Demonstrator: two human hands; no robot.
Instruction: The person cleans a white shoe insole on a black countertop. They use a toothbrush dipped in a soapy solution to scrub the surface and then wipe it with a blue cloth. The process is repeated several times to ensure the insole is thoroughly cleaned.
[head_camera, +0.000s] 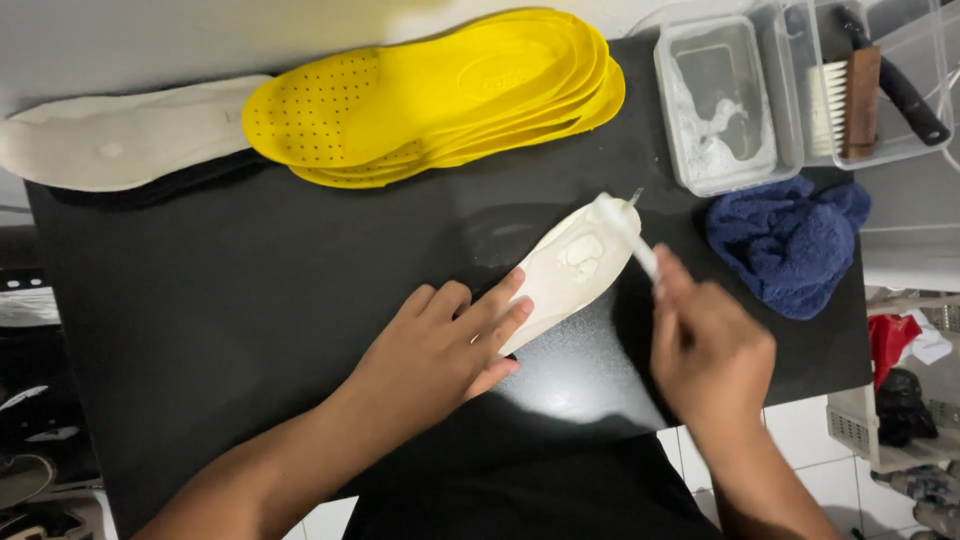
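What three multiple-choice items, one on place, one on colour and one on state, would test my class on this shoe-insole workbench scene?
1. Where does the blue cloth lie?
A. Below the clear glue tub
B. On the yellow insoles
C. Under the left hand

2. What colour is the stack of insoles?
A. Red
B. Yellow
C. Green

3. What is the left hand doing?
A. Pressing flat on the white insole
B. Holding a brush
C. Resting in the tub

Answers: 1 A, the cloth sits just beneath the tub at the table's right; 2 B, the stack is bright yellow; 3 A, its fingers lie spread on the insole while the right hand holds the brush.
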